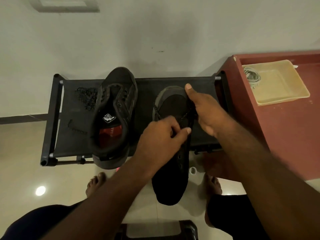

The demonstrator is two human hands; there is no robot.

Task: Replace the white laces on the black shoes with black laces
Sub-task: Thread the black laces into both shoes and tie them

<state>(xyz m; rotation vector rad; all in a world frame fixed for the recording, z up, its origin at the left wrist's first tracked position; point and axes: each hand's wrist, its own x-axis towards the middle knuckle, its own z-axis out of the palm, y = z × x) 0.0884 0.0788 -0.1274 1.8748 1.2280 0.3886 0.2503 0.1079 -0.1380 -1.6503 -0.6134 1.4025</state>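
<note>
Head view: the black shoe (170,153) lies toe-away over the front edge of the rack (72,104), with the black lace (185,115) crossing its forward eyelets. The left hand (162,135) pinches that lace, apparently to thread it, while the right hand (206,111) clasps the toe side to steady it. The second shoe (114,118) and spare black lace (86,97) wait to the left; the white laces (252,77) sit in the tray (284,94).

A dark, near-black cloth garment (43,220) covers both thighs. The forearms (256,161), left hand (161,134), right hand (207,111) and both feet (96,184) are bare, with short-trimmed nails.
</note>
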